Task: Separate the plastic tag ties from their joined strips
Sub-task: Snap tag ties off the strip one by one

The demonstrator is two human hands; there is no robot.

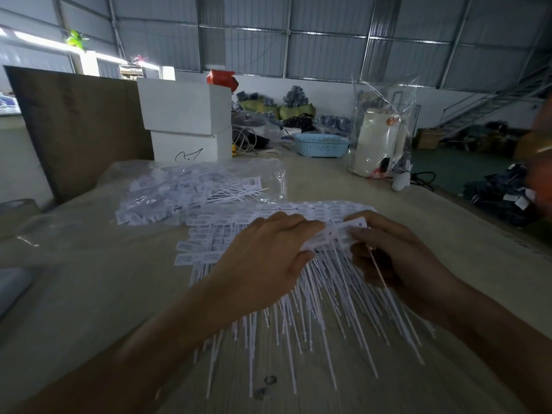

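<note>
1. Your two hands are in view. Your left hand (pixel 263 258) and your right hand (pixel 397 258) both work at the middle of the table (pixel 388 198).
2. Your left hand curls its fingers over the left end of a joined strip of tag ties (pixel 334 234) and grips it.
3. Your right hand pinches the right end of the same strip, fingertips on the label heads. One thin tail (pixel 378 270) runs across your right palm.
4. The strip sits between your hands, raised slightly above the pile of tag ties (pixel 298 309). The pile lies directly beneath and near to your hands, label heads far, tails fanned toward you. The ties are too many and too overlapped to count.
5. One clear plastic bag of tag ties (pixel 191 189) lies far and left of your hands, apart from the pile.
6. Two white boxes (pixel 185 115) stand stacked at the far side. The lower one bears a black hand-drawn scribble; it cannot be read as a word.
7. One red carton (pixel 222 77) rests on the upper box.
8. One light blue basket (pixel 321 144) stands far and right of the boxes.
9. One white jug in a clear bag (pixel 379 141) stands right of the basket.
10. One brown board (pixel 77 121) leans upright at the far left.
11. Print on the label heads is too blurred to read.
</note>
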